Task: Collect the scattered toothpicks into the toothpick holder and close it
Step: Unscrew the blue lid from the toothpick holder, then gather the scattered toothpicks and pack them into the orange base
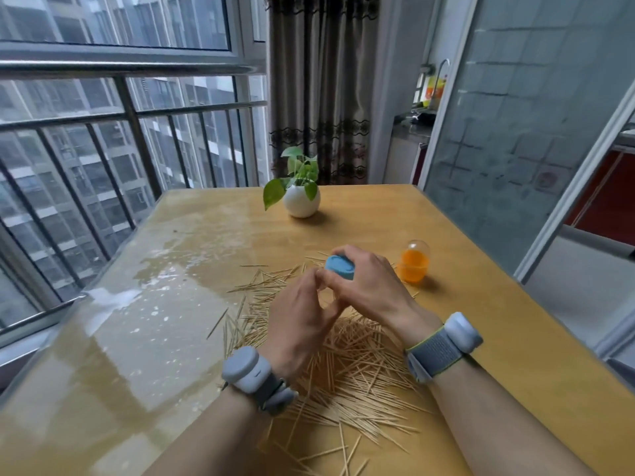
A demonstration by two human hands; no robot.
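window rail (130,115): metal bars, far left, beyond the table edge
table (515,355): yellow wood-look top; left half glossy, reflects the window
my left wrist band (242,369): grey rounded plastic pod on a dark strap
my left hand (295,324): fingers curled, tips bunched together right against the holder; can't tell if they pinch anything
toothpicks (357,365): thin pale wooden sticks, loose criss-cross heap on the table under and between my hands, strays toward the near edge
plant pot (301,201): white, round, matte, green leaves, far middle of the table
curtain (323,87): brown striped fabric behind the pot
blue toothpick holder (339,267): round blue plastic, tilted on its side, held above the heap
my right hand (371,280): fingers wrapped over the holder, gripping it and covering most of it
my right wrist band (443,347): grey woven strap, pale pod
orange capsule (414,266): egg-shaped, clear dome top, upright just right of my right hand
glass door (515,115): frosted panel, right
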